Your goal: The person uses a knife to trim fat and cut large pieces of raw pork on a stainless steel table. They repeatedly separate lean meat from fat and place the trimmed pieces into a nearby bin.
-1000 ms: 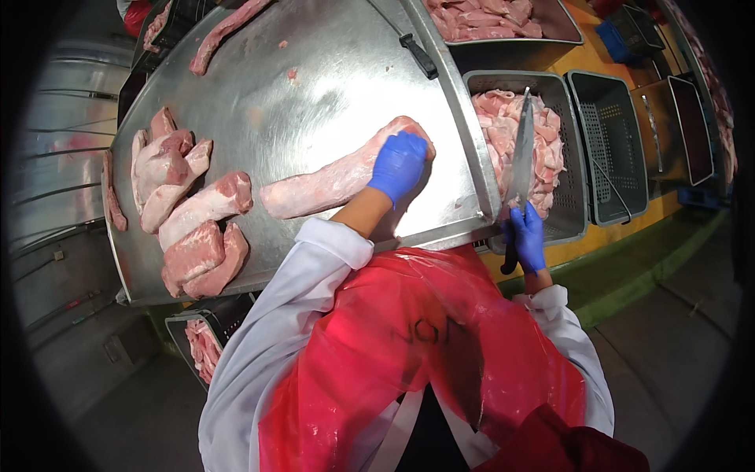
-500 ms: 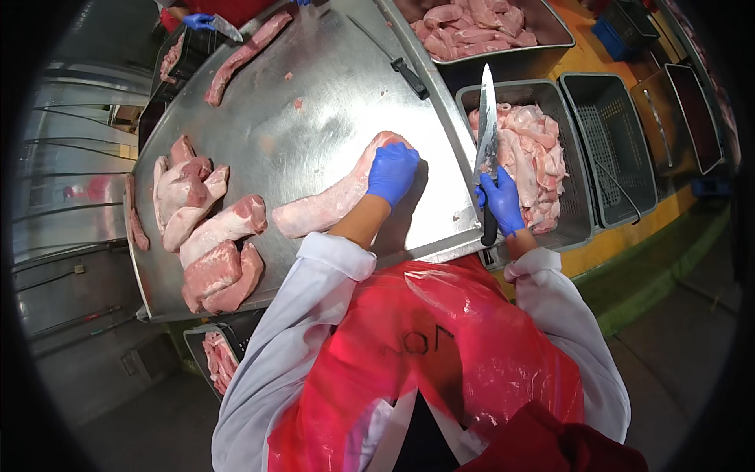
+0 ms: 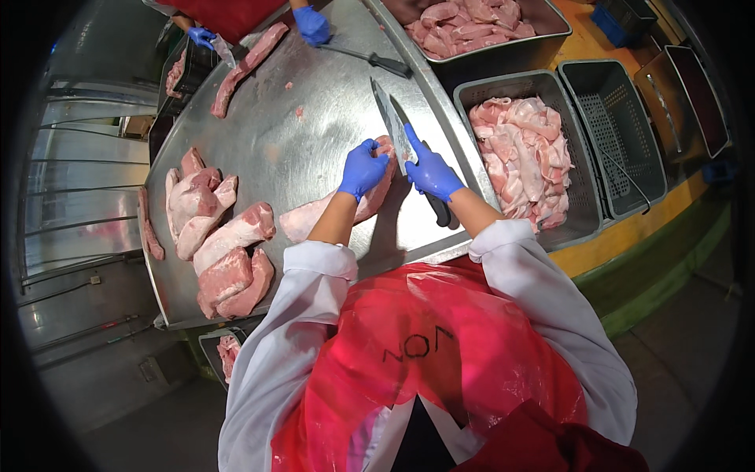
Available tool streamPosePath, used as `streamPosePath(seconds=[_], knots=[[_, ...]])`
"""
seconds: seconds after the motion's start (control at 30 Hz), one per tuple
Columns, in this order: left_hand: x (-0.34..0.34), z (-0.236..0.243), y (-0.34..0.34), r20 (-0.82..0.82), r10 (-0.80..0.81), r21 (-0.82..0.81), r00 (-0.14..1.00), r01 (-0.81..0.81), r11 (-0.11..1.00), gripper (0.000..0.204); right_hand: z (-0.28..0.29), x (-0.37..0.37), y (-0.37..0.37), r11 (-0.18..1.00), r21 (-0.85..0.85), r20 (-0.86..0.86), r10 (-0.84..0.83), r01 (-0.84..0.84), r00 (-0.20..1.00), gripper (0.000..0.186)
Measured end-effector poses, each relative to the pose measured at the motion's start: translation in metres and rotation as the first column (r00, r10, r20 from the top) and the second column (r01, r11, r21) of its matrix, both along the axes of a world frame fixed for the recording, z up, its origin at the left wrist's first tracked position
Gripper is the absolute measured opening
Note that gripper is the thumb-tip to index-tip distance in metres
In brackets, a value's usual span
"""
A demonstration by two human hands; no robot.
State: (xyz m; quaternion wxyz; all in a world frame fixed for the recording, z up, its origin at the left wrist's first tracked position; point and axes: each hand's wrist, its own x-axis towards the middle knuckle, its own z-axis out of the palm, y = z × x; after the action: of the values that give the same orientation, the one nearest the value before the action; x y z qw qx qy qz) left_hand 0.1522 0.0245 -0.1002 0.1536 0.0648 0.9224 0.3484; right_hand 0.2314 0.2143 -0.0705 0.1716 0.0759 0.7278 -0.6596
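Note:
A long pale pink pork loin (image 3: 308, 220) lies slantwise on the steel table in front of me. My gloved left hand (image 3: 362, 168) is closed on its far right end, with the fingertips partly hidden. Just to the right, my gloved right hand (image 3: 431, 175) grips a large knife (image 3: 391, 122) by its black handle. One finger stretches along the blade, which points up and away, close beside the end of the loin.
Several meat pieces (image 3: 233, 241) lie at the left of the table (image 3: 330, 102). A grey crate (image 3: 586, 189) of pale trimmings stands at right, beside another grey crate (image 3: 572, 82). Across the table, a co-worker's gloved hands (image 3: 313, 27) are near a meat strip (image 3: 248, 63) and a black-handled tool (image 3: 389, 64).
My right hand has brought the knife left from over the crate to the loin's end. My left hand has shifted slightly left. The co-worker's hands have come further in, and the black-handled tool has turned.

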Motion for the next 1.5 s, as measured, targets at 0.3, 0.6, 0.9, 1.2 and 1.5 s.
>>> streamPosePath(seconds=[0.3, 0.6, 0.9, 1.2, 1.5], knots=[[0.003, 0.004, 0.018, -0.046, 0.080, 0.135, 0.996, -0.073, 0.988, 0.017, 0.008, 0.037, -0.002, 0.981, 0.114, 0.099, 0.143, -0.154, 0.985, 0.077], [-0.017, -0.007, 0.005, -0.027, 0.159, 0.267, 0.987, -0.146, 0.952, 0.020, -0.016, 0.057, -0.031, 0.992, 0.048, -0.018, 0.118, -0.117, 0.993, 0.079], [-0.001, -0.010, 0.031, 0.017, 0.338, 0.430, 0.941, -0.312, 0.847, 0.016, -0.016, 0.059, -0.077, 0.992, -0.128, 0.114, 0.026, -0.011, 0.993, 0.078], [0.035, 0.030, 0.074, -0.320, 0.295, 0.287, 0.900, -0.205, 0.936, 0.009, -0.190, 0.055, -0.044, 0.921, 0.210, -0.417, 0.387, -0.328, 0.822, 0.048], [0.035, 0.040, 0.013, -0.188, 0.466, 0.688, 0.864, -0.223, 0.691, 0.010, -0.065, 0.046, -0.075, 0.999, 0.012, 0.058, -0.035, 0.034, 0.998, 0.075]])
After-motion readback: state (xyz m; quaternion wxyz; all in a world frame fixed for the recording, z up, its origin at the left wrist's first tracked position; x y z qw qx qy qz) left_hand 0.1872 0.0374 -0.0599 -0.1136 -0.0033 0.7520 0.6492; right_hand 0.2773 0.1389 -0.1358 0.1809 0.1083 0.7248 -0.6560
